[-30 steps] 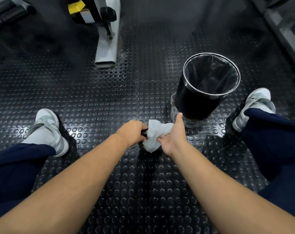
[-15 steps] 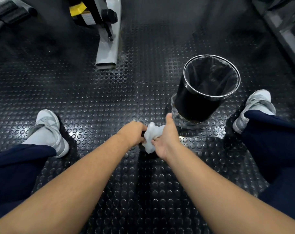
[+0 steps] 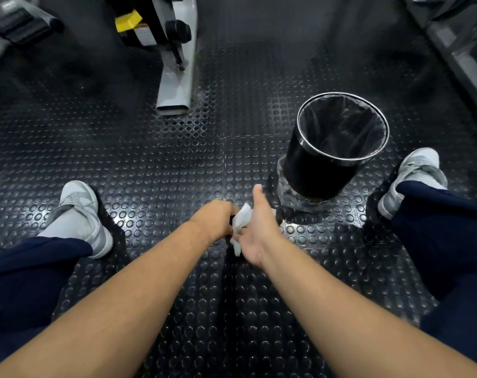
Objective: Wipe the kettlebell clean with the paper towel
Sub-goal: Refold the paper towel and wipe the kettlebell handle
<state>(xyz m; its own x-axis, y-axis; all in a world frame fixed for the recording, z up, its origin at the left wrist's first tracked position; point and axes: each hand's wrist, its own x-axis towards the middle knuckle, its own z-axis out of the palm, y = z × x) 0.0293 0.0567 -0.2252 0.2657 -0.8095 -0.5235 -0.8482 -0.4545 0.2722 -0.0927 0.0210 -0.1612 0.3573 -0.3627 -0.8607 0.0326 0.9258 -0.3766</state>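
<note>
On the floor between my feet, my left hand (image 3: 215,219) is a closed fist around the black kettlebell (image 3: 232,215). Only a dark sliver of it shows between my two hands; the rest is hidden under them. The white crumpled paper towel (image 3: 242,218) is pressed against the kettlebell's right side. My right hand (image 3: 259,230) holds the towel, thumb pointing up and away from me, its fingers wrapped out of sight behind the towel.
A black waste bin (image 3: 321,162) with a chrome rim and a dark liner stands just beyond my right hand. My grey shoes sit at left (image 3: 77,214) and right (image 3: 411,175). A grey machine leg (image 3: 177,77) rests on the studded rubber floor (image 3: 155,165) ahead.
My right hand has slid the towel leftward toward my left fist and turned, thumb now raised. Less of the towel shows. My left hand has stayed put.
</note>
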